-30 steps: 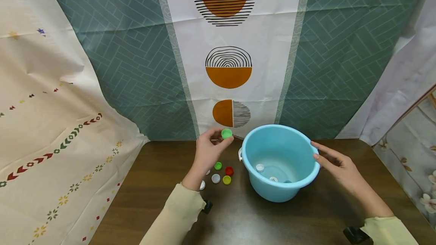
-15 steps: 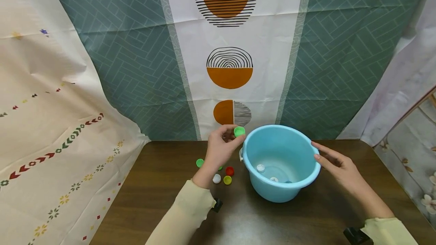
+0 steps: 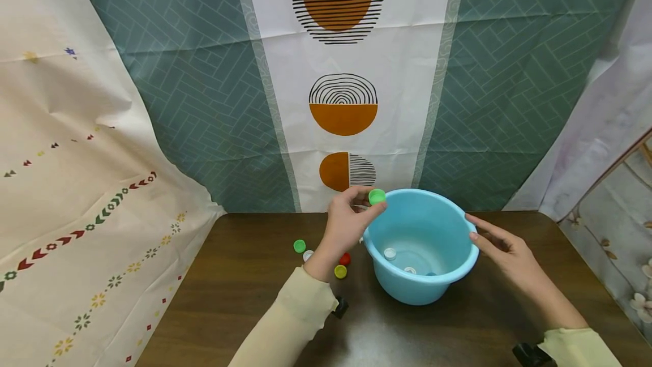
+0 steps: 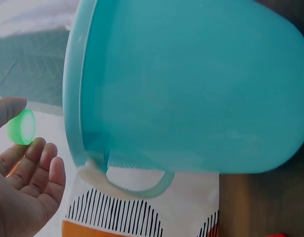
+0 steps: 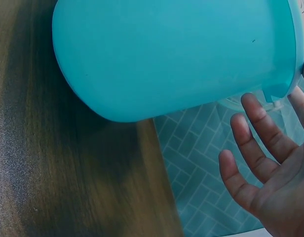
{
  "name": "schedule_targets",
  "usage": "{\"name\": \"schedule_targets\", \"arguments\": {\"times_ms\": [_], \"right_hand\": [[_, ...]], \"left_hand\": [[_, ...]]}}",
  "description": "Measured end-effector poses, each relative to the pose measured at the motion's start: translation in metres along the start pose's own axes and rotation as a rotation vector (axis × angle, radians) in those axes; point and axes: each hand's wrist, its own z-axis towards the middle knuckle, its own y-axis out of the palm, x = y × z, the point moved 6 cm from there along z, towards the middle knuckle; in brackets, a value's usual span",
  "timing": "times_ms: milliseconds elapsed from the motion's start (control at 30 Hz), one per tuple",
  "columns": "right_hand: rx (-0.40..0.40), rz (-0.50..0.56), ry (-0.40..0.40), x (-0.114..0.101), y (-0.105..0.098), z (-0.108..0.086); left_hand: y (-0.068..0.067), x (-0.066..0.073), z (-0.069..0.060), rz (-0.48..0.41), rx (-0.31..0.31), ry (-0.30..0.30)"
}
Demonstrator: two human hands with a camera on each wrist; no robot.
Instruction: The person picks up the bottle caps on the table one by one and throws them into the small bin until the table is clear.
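My left hand (image 3: 346, 222) pinches a green bottle cap (image 3: 377, 196) between thumb and fingertips, at the left rim of a light blue bucket (image 3: 415, 290). In the left wrist view the green cap (image 4: 21, 127) shows beside the bucket's wall (image 4: 191, 89). Two white caps, one of them a flat white piece (image 3: 410, 270), and a small blue piece (image 3: 430, 273) lie on the bucket's floor; the rounder white cap (image 3: 390, 254) is farther left. With thumb and index finger extended, my right hand (image 3: 509, 248) touches the right rim. Its other fingers are spread loosely in the right wrist view.
Left of the bucket, a green cap (image 3: 299, 246), a white cap (image 3: 308, 255), a red cap (image 3: 344, 259) and a yellow cap (image 3: 340, 271) lie on the brown wooden table (image 3: 229, 293). Patterned cloth (image 3: 224, 101) hangs behind the table. A pale handle (image 4: 137, 192) hangs on the bucket.
My left hand has moved right with the green cap, from beside the bucket to its left rim. The right hand and the bucket have stayed in place.
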Motion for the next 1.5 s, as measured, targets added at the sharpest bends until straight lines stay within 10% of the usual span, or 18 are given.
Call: {"name": "schedule_targets", "arguments": {"times_ms": [400,600,1500], "right_hand": [[0.005,-0.003,0.008,-0.001,0.0,0.001],[0.009,0.001,0.004,0.001,0.0,0.002],[0.001,-0.003,-0.01,0.003,0.0,0.003]], "left_hand": [[0.021,0.007,0.003,-0.051,-0.03,0.023],[0.028,0.035,-0.001,-0.061,-0.042,0.001],[0.062,0.021,0.006,-0.019,-0.107,0.036]]}}
